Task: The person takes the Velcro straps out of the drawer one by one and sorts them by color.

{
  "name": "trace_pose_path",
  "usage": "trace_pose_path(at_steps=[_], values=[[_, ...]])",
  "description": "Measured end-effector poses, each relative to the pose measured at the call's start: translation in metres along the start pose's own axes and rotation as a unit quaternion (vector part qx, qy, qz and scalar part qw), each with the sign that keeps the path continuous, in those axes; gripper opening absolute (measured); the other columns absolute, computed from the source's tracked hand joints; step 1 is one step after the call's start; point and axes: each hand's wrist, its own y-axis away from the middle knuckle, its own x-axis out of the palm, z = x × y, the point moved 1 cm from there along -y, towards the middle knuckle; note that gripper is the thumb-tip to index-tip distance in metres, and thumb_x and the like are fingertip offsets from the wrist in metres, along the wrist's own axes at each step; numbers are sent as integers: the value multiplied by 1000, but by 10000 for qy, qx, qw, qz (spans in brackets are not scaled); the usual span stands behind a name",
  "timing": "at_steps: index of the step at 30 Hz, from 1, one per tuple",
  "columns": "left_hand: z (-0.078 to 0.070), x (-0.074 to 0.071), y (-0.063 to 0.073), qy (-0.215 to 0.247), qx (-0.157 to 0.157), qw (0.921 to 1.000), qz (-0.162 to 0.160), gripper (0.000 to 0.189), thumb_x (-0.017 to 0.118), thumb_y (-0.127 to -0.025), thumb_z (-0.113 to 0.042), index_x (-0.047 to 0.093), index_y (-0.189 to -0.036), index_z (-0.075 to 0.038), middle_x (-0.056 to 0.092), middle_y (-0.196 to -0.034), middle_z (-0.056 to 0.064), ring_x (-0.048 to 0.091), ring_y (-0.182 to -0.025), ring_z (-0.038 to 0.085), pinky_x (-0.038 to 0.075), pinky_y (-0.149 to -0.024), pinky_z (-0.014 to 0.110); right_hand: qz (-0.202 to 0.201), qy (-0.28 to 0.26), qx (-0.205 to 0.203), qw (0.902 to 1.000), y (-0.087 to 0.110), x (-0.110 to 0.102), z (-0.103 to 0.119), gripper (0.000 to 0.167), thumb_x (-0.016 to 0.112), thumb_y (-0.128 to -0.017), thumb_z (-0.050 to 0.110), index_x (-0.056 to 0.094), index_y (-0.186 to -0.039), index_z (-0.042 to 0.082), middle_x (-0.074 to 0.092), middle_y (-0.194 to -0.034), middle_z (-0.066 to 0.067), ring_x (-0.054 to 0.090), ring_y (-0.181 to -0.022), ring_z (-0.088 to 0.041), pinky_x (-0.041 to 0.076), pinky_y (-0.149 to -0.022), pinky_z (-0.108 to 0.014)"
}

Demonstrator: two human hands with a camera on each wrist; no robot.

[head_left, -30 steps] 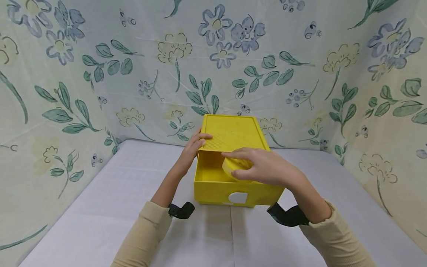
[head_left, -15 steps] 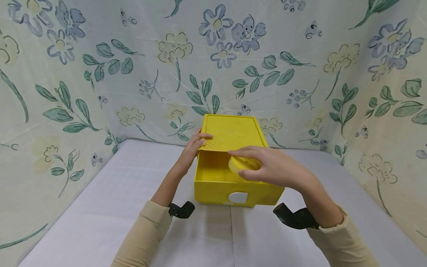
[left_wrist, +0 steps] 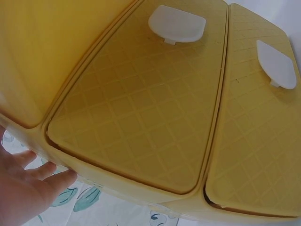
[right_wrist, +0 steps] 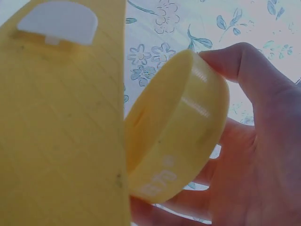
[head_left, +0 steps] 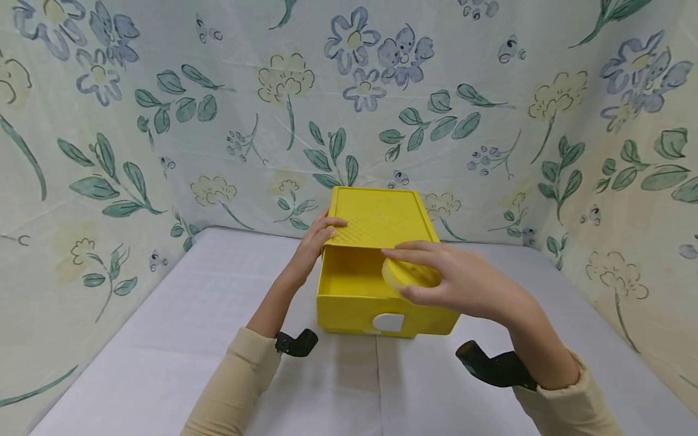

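A yellow drawer box [head_left: 382, 212] stands on the table with its top drawer [head_left: 343, 312] pulled out towards me. My left hand [head_left: 313, 245] rests on the box's upper left edge, its fingers on the top and side. In my right hand [head_left: 463, 278] is a round yellow disc-shaped thing [head_left: 400, 275], pinched between thumb and fingers over the drawer's right part. The right wrist view shows white print on the rim of this tilted disc [right_wrist: 197, 113]; its exact kind is unclear. Two pushed-in drawers with white handles [left_wrist: 178, 23] appear in the left wrist view.
The table [head_left: 163, 339] has a white covering with a seam [head_left: 380, 381] running towards me. Floral cloth [head_left: 245, 121] hangs behind the box and on both sides. Each wrist carries a black camera mount [head_left: 493, 366].
My right hand has moved rightwards with the yellow disc, from over the drawer's middle to its right part. My left hand and the box have stayed in place.
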Motion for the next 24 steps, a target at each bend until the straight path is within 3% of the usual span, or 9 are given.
trace_pose_path(at_steps=[4, 10, 15, 24], values=[[12, -2, -6, 16, 63, 10000, -19, 37, 34, -93, -26, 50, -120, -7, 2, -154, 0, 4, -141, 23, 19, -109, 53, -195, 70, 32, 9998, 6, -1, -2, 49, 56, -84, 44, 45, -131, 38, 47, -136, 4, 51, -116, -27, 45, -84, -50], [-10, 2, 5, 72, -5, 10000, 59, 36, 32, -94, -18, 47, -122, -1, 0, -154, 6, 3, -141, 27, 18, -109, 53, -499, 68, 162, 9986, 16, -2, -1, 48, 57, -84, 42, 44, -130, 42, 46, -136, 7, 53, -112, -24, 48, -77, -43], [-13, 3, 6, 33, -86, 10000, 37, 36, 32, -95, -18, 47, -123, -1, 0, -154, 6, 4, -141, 26, 19, -109, 51, -651, 191, 254, 9974, 23, -3, 0, 47, 56, -84, 44, 45, -129, 43, 46, -136, 9, 54, -96, -18, 42, -64, -29], [-12, 3, 6, 4, -38, 10000, 52, 37, 31, -95, -19, 47, -123, -1, 1, -154, 5, 6, -141, 27, 20, -109, 52, -793, 136, 329, 9962, 34, -1, -5, 49, 57, -83, 45, 44, -130, 42, 47, -135, 5, 51, -89, -17, 39, -59, -26]])
